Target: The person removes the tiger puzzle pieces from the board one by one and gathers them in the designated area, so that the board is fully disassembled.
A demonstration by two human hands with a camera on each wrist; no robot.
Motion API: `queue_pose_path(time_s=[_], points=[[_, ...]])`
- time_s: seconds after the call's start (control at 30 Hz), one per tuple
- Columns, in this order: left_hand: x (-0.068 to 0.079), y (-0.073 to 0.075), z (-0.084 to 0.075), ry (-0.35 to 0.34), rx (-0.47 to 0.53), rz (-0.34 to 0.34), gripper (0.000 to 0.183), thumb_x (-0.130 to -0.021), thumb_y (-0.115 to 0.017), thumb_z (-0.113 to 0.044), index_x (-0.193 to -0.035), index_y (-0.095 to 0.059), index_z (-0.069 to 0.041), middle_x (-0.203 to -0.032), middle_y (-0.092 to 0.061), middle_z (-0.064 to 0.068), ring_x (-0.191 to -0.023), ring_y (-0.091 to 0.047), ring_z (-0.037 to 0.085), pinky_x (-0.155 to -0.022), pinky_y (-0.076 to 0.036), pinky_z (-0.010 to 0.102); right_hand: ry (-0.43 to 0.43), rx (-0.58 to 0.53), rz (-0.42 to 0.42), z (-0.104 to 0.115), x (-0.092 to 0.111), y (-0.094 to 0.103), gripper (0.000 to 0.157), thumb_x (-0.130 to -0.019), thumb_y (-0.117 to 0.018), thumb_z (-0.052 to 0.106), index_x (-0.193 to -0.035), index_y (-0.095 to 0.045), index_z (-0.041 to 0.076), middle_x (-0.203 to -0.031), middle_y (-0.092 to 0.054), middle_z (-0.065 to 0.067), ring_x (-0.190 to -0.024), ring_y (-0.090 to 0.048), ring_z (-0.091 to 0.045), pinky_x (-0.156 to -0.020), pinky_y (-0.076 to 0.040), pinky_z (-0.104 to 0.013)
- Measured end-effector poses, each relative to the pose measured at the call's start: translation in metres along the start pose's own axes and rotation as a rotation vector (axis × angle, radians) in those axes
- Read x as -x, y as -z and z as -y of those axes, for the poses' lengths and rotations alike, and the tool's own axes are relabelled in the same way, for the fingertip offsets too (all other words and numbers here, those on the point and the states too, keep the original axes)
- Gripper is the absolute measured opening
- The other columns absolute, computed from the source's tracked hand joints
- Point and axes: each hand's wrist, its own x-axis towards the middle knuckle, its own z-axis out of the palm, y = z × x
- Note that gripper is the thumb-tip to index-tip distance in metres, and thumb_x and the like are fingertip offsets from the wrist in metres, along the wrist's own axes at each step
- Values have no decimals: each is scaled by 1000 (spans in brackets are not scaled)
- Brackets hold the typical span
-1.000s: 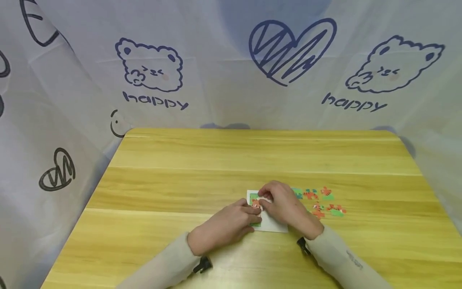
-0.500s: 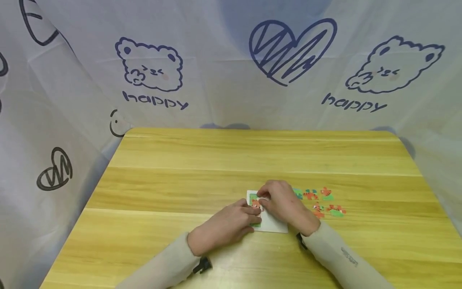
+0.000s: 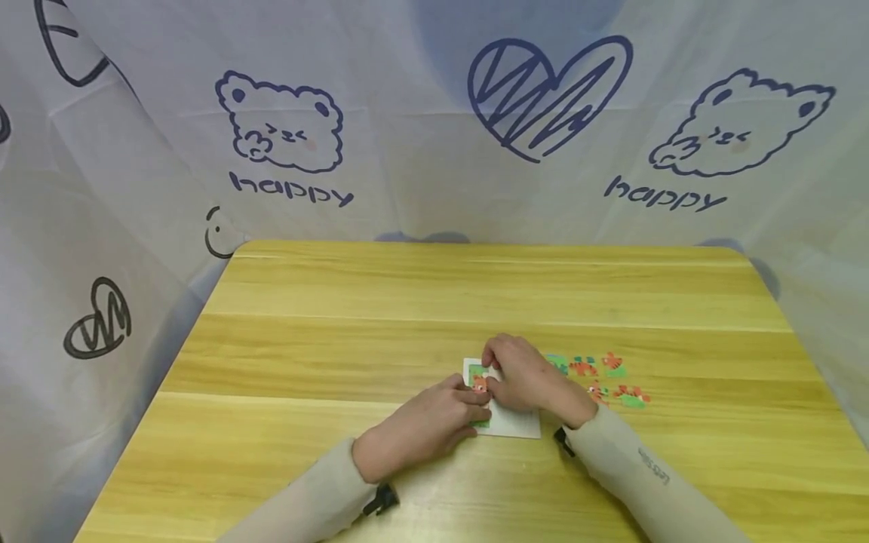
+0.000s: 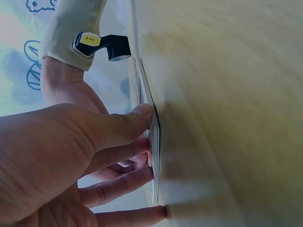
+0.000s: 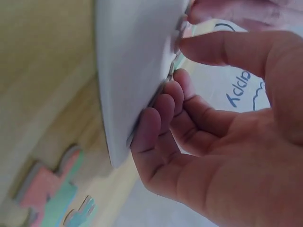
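A white puzzle board (image 3: 516, 422) lies on the table, its left part filled with green and orange puzzle pieces showing an animal's face (image 3: 479, 384). My left hand (image 3: 428, 422) rests on that part. In the left wrist view its fingers reach nearly straight onto the board (image 4: 156, 142), thumb on the near side, little finger touching the tabletop. My right hand (image 3: 532, 377) bends over the board's upper area, with thumb and index finger pinching a puzzle piece (image 5: 175, 61) at its edges; the hand mostly hides it. In the right wrist view the other fingertips touch the board's surface.
Several loose puzzle pieces, orange and green, lie right of the board, among them a striped one (image 3: 613, 363) and a lower one (image 3: 633, 395). The wooden table (image 3: 326, 317) backs onto a white cloth (image 3: 407, 151) with drawn bears and hearts.
My right hand and forearm have shifted slightly left and up, thumb and fingers staying at the same spot on the board. The left hand has kept its place.
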Motion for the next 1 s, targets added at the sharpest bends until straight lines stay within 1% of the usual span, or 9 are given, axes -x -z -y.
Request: queue_pose_path(time_s=[0.1, 0.23, 0.33, 0.4, 0.47, 0.57, 0.73, 0.9, 1.0], points=[[0, 0, 0, -1, 12, -1, 25, -99, -81, -23, -122, -82, -14, -124, -81, -6, -117, -71, 14, -110, -53, 32, -8, -20, 29, -1, -1, 1, 14, -95, -74, 7, -106, -65, 5, -92, -56, -6, -87, -49, -21, -72, -40, -30], [0, 0, 0, -6, 14, 1, 24, -99, -80, -23, -122, -81, -14, -124, -82, -6, -118, -72, 12, -108, -52, 32, -29, -39, 58, -2, -1, 1, 18, -94, -75, 9, -107, -63, 6, -99, -57, -6, -91, -49, -22, -74, -42, -31], [1, 0, 0, -13, -1, -4, 22, -99, -80, -23, -120, -81, -15, -123, -82, -7, -117, -71, 11, -106, -52, 31, -34, -66, 59, -3, -2, 2, 20, -93, -76, 10, -106, -61, 7, -102, -59, -6, -91, -51, -21, -74, -45, -30], [1, 0, 0, -18, -6, -9, 21, -99, -80, -23, -118, -81, -15, -123, -81, -7, -116, -71, 11, -105, -52, 30, -45, -109, 52, -3, -2, 2, 18, -95, -77, 12, -104, -61, 8, -101, -60, -6, -88, -53, -19, -74, -46, -29], [2, 1, 1, -14, 1, -12, 21, -99, -80, -22, -118, -81, -15, -126, -81, -5, -117, -71, 14, -106, -53, 30, -51, -156, 35, -4, -2, 3, 17, -97, -78, 14, -102, -62, 9, -97, -62, -4, -85, -55, -17, -72, -48, -28], [2, 1, 1, -11, 7, -18, 22, -99, -80, -22, -120, -81, -15, -131, -80, -2, -122, -70, 19, -112, -54, 32, -53, -221, -4, -5, -2, 3, 12, -100, -78, 14, -97, -67, 10, -91, -67, -3, -81, -59, -13, -70, -51, -25], [3, 1, 1, -4, 21, -11, 27, -100, -79, -22, -125, -80, -13, -136, -79, 2, -131, -69, 24, -120, -52, 37, -49, -272, -84, -7, 0, 2, 9, -98, -81, 9, -93, -73, 11, -88, -73, -1, -80, -66, -9, -73, -57, -22], [3, 2, 1, 15, 22, 9, 29, -100, -80, -23, -129, -80, -15, -140, -77, 2, -132, -70, 23, -120, -52, 36, -64, -305, -159, -12, 8, 5, 7, -97, -83, 12, -97, -76, 12, -92, -76, -1, -84, -70, -11, -78, -61, -25], [3, 3, 2, 40, 37, 23, 28, -101, -80, -25, -128, -80, -18, -144, -75, 0, -132, -68, 22, -113, -58, 37, -47, -315, -191, -19, 16, 9, 6, -97, -82, 10, -98, -76, 11, -94, -77, -3, -86, -71, -12, -80, -62, -25]])
